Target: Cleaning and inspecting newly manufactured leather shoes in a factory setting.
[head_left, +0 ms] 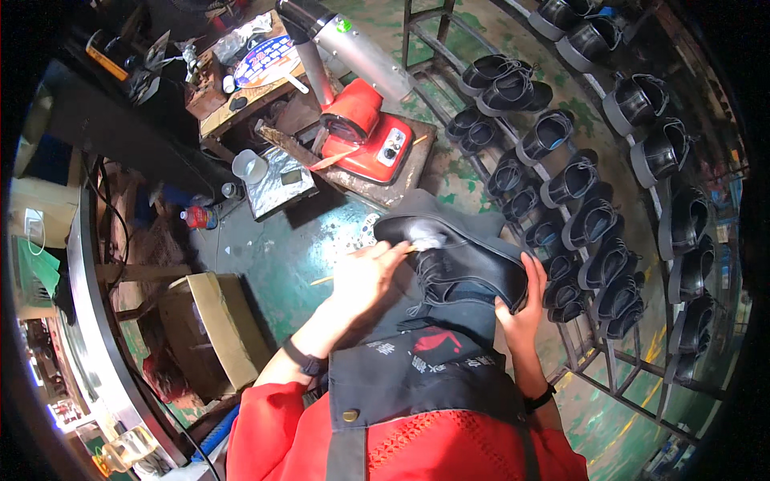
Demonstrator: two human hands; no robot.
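A black lace-up shoe (pixel 486 266) with a thick sole lies on its side above my lap, toe pointing up and left. My right hand (pixel 525 305) grips it at the heel, thumb at the collar and fingers along the sole. My left hand (pixel 367 276) is closed near the toe, its fingertips pinching a small thing with a pale, fluffy-looking white end (pixel 427 238). That end rests against the shoe's upper; its exact kind is blurred. The laces (pixel 427 272) hang loosely beside my left fingers.
A red machine with a silver tube (pixel 373 140) stands ahead on a low stand. Racks of black shoes (pixel 577 176) line the right side. To the left are a cardboard box (pixel 228 321), a red bottle (pixel 199 216) and a small table with a plastic cup (pixel 249 166).
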